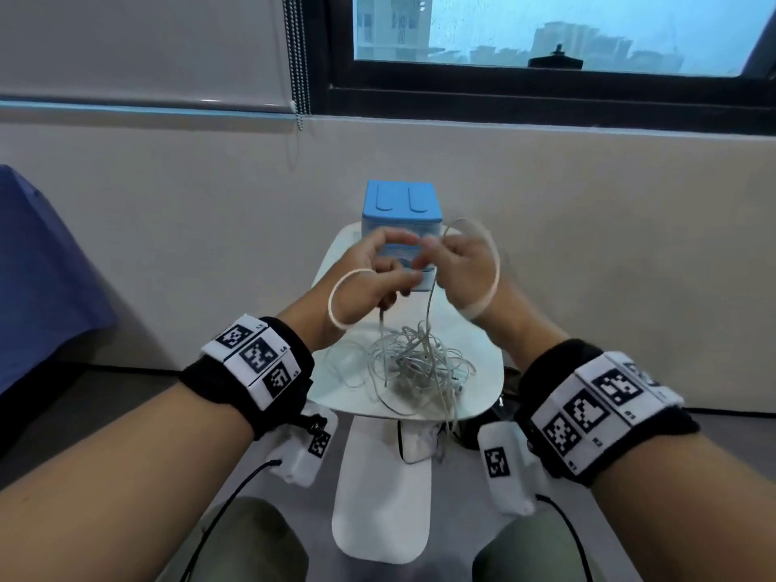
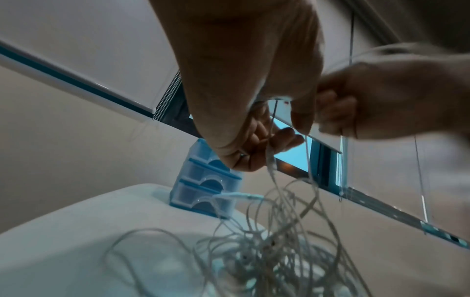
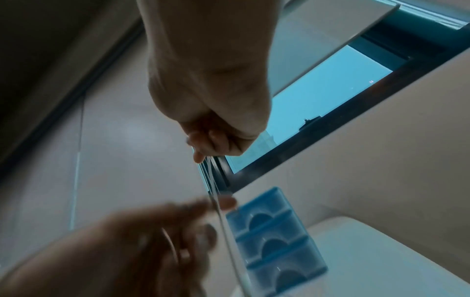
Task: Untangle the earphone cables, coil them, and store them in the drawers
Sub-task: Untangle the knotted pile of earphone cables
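The earphone cables (image 1: 413, 363) lie in a tangled heap on the near part of the white table (image 1: 483, 371), with strands rising to the left hand (image 1: 369, 279) and right hand (image 1: 457, 262), both pinching cable above it. Pulling the strands apart risks tightening knots or dragging the heap off the near edge. The blue drawer unit (image 1: 401, 203) stands beyond, drawers closed.

The drawer unit (image 1: 402, 212) stands at the far edge of the tabletop (image 1: 483, 388), against the wall below the window (image 1: 546, 31). The tangle of earphone cables (image 1: 413, 365) lies on the tabletop toward its near edge. Above it, between tangle and drawer unit, the left hand (image 1: 369, 283) and right hand (image 1: 457, 266) meet, strands hanging from them into the tangle.
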`<act>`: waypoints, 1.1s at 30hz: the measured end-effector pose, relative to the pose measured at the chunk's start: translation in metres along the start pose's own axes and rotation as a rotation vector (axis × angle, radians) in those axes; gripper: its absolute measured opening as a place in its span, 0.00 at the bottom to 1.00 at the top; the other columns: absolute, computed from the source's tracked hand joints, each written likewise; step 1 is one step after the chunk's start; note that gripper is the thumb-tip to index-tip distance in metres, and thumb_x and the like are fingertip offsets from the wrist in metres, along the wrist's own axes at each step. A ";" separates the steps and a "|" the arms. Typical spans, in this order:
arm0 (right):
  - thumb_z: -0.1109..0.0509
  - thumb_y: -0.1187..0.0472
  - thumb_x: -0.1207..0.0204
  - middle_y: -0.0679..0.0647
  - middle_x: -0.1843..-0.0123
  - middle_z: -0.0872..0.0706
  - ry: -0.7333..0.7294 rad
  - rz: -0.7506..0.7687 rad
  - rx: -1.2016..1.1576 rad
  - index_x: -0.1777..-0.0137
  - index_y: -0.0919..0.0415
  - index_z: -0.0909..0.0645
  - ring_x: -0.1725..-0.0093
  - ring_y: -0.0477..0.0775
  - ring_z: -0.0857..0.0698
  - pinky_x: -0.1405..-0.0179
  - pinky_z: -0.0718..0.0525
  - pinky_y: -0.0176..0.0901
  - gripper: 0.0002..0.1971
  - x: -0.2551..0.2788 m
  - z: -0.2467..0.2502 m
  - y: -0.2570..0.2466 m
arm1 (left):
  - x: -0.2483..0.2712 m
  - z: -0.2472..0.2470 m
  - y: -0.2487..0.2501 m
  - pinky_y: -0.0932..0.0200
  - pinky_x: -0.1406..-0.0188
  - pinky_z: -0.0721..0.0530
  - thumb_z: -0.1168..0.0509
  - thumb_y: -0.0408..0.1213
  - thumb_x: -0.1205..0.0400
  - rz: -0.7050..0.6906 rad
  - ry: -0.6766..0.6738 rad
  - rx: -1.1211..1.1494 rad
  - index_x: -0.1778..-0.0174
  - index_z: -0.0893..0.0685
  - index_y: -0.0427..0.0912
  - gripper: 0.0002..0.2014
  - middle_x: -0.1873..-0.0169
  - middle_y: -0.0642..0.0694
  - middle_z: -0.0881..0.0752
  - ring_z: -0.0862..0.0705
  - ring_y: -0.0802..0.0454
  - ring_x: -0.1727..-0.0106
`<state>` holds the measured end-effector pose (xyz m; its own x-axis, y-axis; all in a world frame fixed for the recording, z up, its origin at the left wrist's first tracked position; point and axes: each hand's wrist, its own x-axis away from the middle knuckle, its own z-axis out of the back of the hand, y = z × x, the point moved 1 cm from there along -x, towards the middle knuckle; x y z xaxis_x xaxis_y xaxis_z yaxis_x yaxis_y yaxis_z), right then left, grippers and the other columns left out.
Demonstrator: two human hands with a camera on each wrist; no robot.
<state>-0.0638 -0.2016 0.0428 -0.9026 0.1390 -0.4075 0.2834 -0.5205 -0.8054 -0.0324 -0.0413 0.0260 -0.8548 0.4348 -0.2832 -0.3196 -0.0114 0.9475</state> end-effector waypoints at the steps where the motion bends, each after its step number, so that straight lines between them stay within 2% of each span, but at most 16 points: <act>1: 0.33 0.53 0.12 0.41 0.77 0.18 0.026 0.027 0.019 0.63 0.58 0.10 0.76 0.40 0.22 0.69 0.26 0.41 0.19 -0.003 0.007 -0.016 | 0.003 0.000 -0.006 0.60 0.71 0.26 0.30 0.27 0.15 0.038 -0.034 -0.040 0.35 0.17 0.41 0.14 0.72 0.47 0.19 0.24 0.50 0.71; 3: 0.36 0.53 0.11 0.46 0.74 0.15 0.054 0.053 -0.001 0.57 0.61 0.10 0.78 0.43 0.20 0.74 0.23 0.37 0.19 -0.008 0.017 -0.041 | 0.010 -0.004 -0.015 0.57 0.68 0.25 0.30 0.34 0.14 0.073 -0.112 -0.148 0.41 0.12 0.40 0.07 0.68 0.46 0.16 0.22 0.47 0.66; 5: 0.39 0.52 0.09 0.53 0.68 0.11 0.072 0.105 -0.025 0.53 0.60 0.11 0.74 0.45 0.14 0.75 0.21 0.32 0.19 -0.011 0.025 -0.061 | 0.016 -0.012 -0.020 0.60 0.67 0.23 0.30 0.36 0.13 0.094 -0.175 -0.209 0.45 0.10 0.36 0.08 0.66 0.50 0.12 0.20 0.53 0.65; 7: 0.41 0.54 0.08 0.54 0.61 0.09 0.100 0.204 -0.020 0.50 0.59 0.12 0.63 0.46 0.10 0.66 0.16 0.33 0.18 -0.016 0.032 -0.077 | 0.019 -0.019 -0.022 0.62 0.66 0.22 0.29 0.37 0.14 0.104 -0.235 -0.233 0.49 0.08 0.36 0.07 0.63 0.44 0.10 0.19 0.54 0.64; 9: 0.41 0.55 0.09 0.48 0.56 0.09 0.146 0.341 0.049 0.48 0.58 0.12 0.55 0.43 0.11 0.55 0.12 0.41 0.16 -0.019 0.037 -0.089 | 0.020 -0.023 -0.022 0.61 0.66 0.21 0.28 0.37 0.14 0.112 -0.287 -0.241 0.53 0.08 0.38 0.07 0.59 0.36 0.10 0.19 0.50 0.62; 11: 0.40 0.54 0.11 0.44 0.55 0.10 0.242 0.452 0.127 0.47 0.56 0.11 0.52 0.42 0.12 0.49 0.13 0.47 0.15 -0.019 0.043 -0.097 | 0.019 -0.024 -0.024 0.61 0.66 0.20 0.29 0.36 0.14 0.126 -0.291 -0.285 0.54 0.09 0.36 0.08 0.63 0.40 0.11 0.18 0.52 0.64; 13: 0.39 0.55 0.11 0.46 0.54 0.09 0.367 0.554 0.136 0.47 0.59 0.11 0.50 0.45 0.12 0.48 0.14 0.54 0.15 -0.020 0.050 -0.099 | 0.017 -0.023 -0.029 0.60 0.66 0.19 0.28 0.36 0.14 0.140 -0.274 -0.342 0.55 0.09 0.35 0.08 0.64 0.43 0.11 0.18 0.54 0.66; 14: 0.38 0.56 0.12 0.49 0.53 0.09 0.435 0.608 0.135 0.47 0.61 0.11 0.48 0.49 0.12 0.47 0.15 0.56 0.15 -0.020 0.053 -0.098 | 0.017 -0.022 -0.031 0.59 0.65 0.18 0.28 0.37 0.15 0.149 -0.269 -0.357 0.55 0.10 0.36 0.08 0.63 0.40 0.11 0.18 0.54 0.66; 16: 0.38 0.58 0.13 0.54 0.49 0.10 0.577 0.692 0.157 0.47 0.63 0.12 0.42 0.54 0.14 0.46 0.16 0.56 0.14 -0.023 0.059 -0.097 | 0.017 -0.019 -0.034 0.59 0.64 0.18 0.28 0.37 0.15 0.168 -0.276 -0.373 0.54 0.10 0.36 0.07 0.62 0.36 0.11 0.18 0.53 0.66; 20: 0.35 0.56 0.16 0.55 0.43 0.11 0.817 0.730 0.244 0.48 0.57 0.11 0.36 0.58 0.17 0.44 0.20 0.54 0.11 -0.030 0.072 -0.092 | 0.018 -0.019 -0.032 0.63 0.66 0.19 0.31 0.37 0.12 0.162 -0.283 -0.427 0.52 0.08 0.37 0.09 0.66 0.42 0.12 0.19 0.55 0.70; 22: 0.35 0.53 0.16 0.51 0.40 0.13 0.873 0.659 0.286 0.48 0.53 0.12 0.33 0.55 0.19 0.40 0.23 0.53 0.11 -0.028 0.079 -0.085 | 0.016 -0.017 -0.027 0.62 0.63 0.19 0.35 0.41 0.11 0.148 -0.245 -0.475 0.53 0.07 0.41 0.13 0.66 0.45 0.11 0.17 0.56 0.68; 24: 0.38 0.51 0.17 0.46 0.41 0.17 0.835 0.512 0.353 0.48 0.50 0.14 0.34 0.48 0.23 0.40 0.30 0.48 0.11 -0.022 0.085 -0.073 | 0.013 -0.011 -0.018 0.65 0.63 0.20 0.37 0.45 0.10 0.126 -0.184 -0.581 0.54 0.07 0.46 0.15 0.67 0.50 0.11 0.17 0.61 0.68; 26: 0.38 0.53 0.17 0.45 0.44 0.23 0.699 0.340 0.443 0.48 0.49 0.15 0.36 0.48 0.28 0.45 0.37 0.49 0.10 -0.012 0.090 -0.056 | 0.012 -0.002 -0.005 0.66 0.68 0.23 0.38 0.48 0.09 0.123 -0.150 -0.618 0.53 0.07 0.48 0.16 0.68 0.51 0.12 0.20 0.61 0.72; 27: 0.38 0.54 0.17 0.47 0.43 0.24 0.602 0.237 0.506 0.47 0.49 0.15 0.34 0.51 0.29 0.44 0.39 0.51 0.09 -0.007 0.091 -0.045 | 0.012 0.004 0.001 0.66 0.71 0.24 0.38 0.48 0.09 0.138 -0.149 -0.583 0.52 0.08 0.47 0.16 0.69 0.49 0.12 0.21 0.58 0.73; 30: 0.37 0.53 0.15 0.56 0.33 0.22 0.303 -0.111 0.682 0.44 0.48 0.14 0.26 0.65 0.31 0.33 0.39 0.63 0.10 0.010 0.086 -0.008 | 0.017 0.014 0.016 0.64 0.76 0.25 0.38 0.44 0.08 0.162 -0.146 -0.447 0.47 0.09 0.42 0.14 0.65 0.39 0.09 0.22 0.53 0.75; 33: 0.37 0.53 0.17 0.57 0.34 0.22 0.110 -0.335 0.746 0.52 0.48 0.13 0.25 0.66 0.31 0.28 0.40 0.65 0.10 0.028 0.074 0.029 | 0.023 0.015 0.024 0.64 0.75 0.22 0.32 0.36 0.12 0.118 -0.117 -0.347 0.45 0.10 0.36 0.09 0.67 0.38 0.11 0.20 0.54 0.75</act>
<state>-0.1052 -0.2756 0.0397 -0.8531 0.4477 -0.2678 -0.3198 -0.8543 -0.4097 -0.0540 -0.0181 0.0444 -0.8479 0.5120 -0.1377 -0.3586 -0.3624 0.8603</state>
